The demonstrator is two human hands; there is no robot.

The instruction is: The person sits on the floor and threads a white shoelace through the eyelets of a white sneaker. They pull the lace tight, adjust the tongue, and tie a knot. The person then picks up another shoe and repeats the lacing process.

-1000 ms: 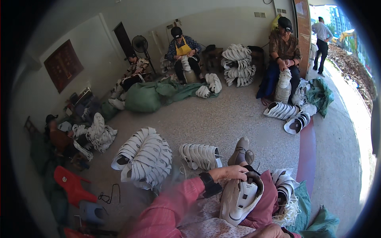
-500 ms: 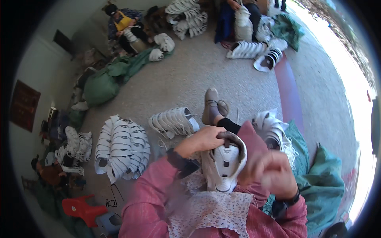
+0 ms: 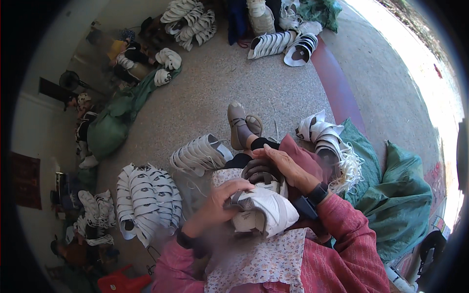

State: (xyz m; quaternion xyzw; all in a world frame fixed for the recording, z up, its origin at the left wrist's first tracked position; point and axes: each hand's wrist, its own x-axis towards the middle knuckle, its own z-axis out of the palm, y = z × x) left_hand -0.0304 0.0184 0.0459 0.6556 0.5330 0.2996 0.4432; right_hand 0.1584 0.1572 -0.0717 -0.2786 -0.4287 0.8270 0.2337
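Note:
On my lap, over the floral apron (image 3: 259, 259), lies a white shoe upper (image 3: 276, 210) with its side panel folded toward me. My left hand (image 3: 220, 201) is closed on its left edge, thumb and fingers around the material. Just beyond it a dark brown padded collar (image 3: 259, 168) shows, with brown straps; whether it belongs to the same upper I cannot tell. My right hand (image 3: 288, 166) lies along the far right side of that collar. Its fingers are stretched out and touch the top edge. What is beneath the upper is hidden.
Nested white uppers (image 3: 149, 202) form a pile at my left, with a smaller row (image 3: 200, 155) nearer my feet. At right lie more uppers (image 3: 322, 134), loose white laces (image 3: 349, 171) and a green sack (image 3: 400, 205). A red stool (image 3: 124, 281) stands lower left; people sit farther off.
My right hand has come down from a blurred, raised position onto the collar. The upper, upright before, is now turned and folded over. My left hand has moved lower, and the view has shifted.

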